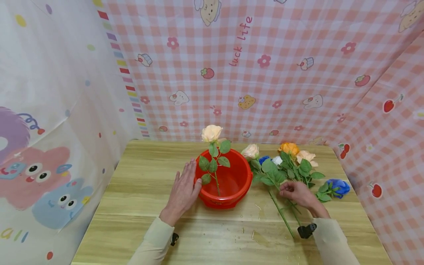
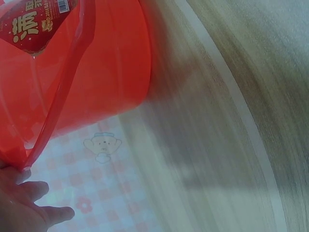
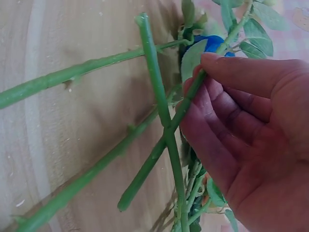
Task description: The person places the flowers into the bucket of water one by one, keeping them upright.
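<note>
A red plastic bucket [image 1: 246, 184] stands on the wooden table, with one cream rose [image 1: 212, 133] leaning upright inside it. My left hand [image 1: 181, 193] rests against the bucket's left rim with its fingers straight. In the left wrist view the fingertips touch the bucket near the end of its red handle [image 2: 63, 92]. To the right, my right hand [image 1: 299, 193] pinches a green rose stem [image 3: 154, 157] between thumb and fingers. That stem crosses another cut stem [image 3: 153, 67] in the right wrist view. Leaves overlap the held stem's upper end, and I cannot tell which bloom it carries.
Several roses lie right of the bucket: a pale pink rose [image 1: 250, 151], an orange rose [image 1: 289, 149], a peach rose [image 1: 306, 157] and a blue rose [image 1: 338, 187]. Water drops [image 1: 260, 239] dot the table front. A checked cloth [image 1: 232, 92] hangs behind.
</note>
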Tool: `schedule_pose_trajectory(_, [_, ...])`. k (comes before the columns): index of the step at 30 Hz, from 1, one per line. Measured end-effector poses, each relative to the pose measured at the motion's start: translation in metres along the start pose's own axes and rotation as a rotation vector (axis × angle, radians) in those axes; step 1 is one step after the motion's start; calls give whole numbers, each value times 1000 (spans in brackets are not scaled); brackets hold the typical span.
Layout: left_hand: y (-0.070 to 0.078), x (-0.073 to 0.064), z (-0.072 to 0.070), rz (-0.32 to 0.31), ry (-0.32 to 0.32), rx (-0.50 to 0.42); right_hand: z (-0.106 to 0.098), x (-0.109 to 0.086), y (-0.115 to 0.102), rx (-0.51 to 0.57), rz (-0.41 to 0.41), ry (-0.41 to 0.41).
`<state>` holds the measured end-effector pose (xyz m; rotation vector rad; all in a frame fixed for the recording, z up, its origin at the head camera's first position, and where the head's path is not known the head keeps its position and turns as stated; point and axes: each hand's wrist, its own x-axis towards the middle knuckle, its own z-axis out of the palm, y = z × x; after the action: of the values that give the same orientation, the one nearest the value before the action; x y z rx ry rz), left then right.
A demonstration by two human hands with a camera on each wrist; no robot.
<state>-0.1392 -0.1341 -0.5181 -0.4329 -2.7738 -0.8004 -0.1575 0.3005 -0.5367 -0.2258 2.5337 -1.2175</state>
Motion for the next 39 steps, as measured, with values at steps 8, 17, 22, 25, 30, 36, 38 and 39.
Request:
schedule_pose_trajectory(8, [0,-1,-1,1,-6,-5,-3,-1,-8,-4,-9,91])
schedule_pose_trajectory(17, [-1,-1,-1,-3,-4,-7,-5,-2,-21,-18,-13,170])
schedule_pose_trajectory(22, [-1,0,0,-5,-2,-2,-5,-3,-31,-1,-15,205])
schedule_pose_trajectory(25, [-1,-1,0,-3,2,-4,-5,-4,-37,26,-11,228])
schedule_pose_trajectory(30, [-1,0,1,-1,5,-11,-6,-5,-45,70,-9,269])
schedule_pose_trajectory(36, [-1,-1,1,-13,-4,-11,-6,-7,-56,96,-7,302])
schedule_pose_trajectory(38, [0,-1,1,-16,-6,-12,-5,-8,-59,97,-16,317])
schedule_pose_trajectory(39, [-1,-1,1,-17,-6,-13,-5,-8,-62,94,-21,326])
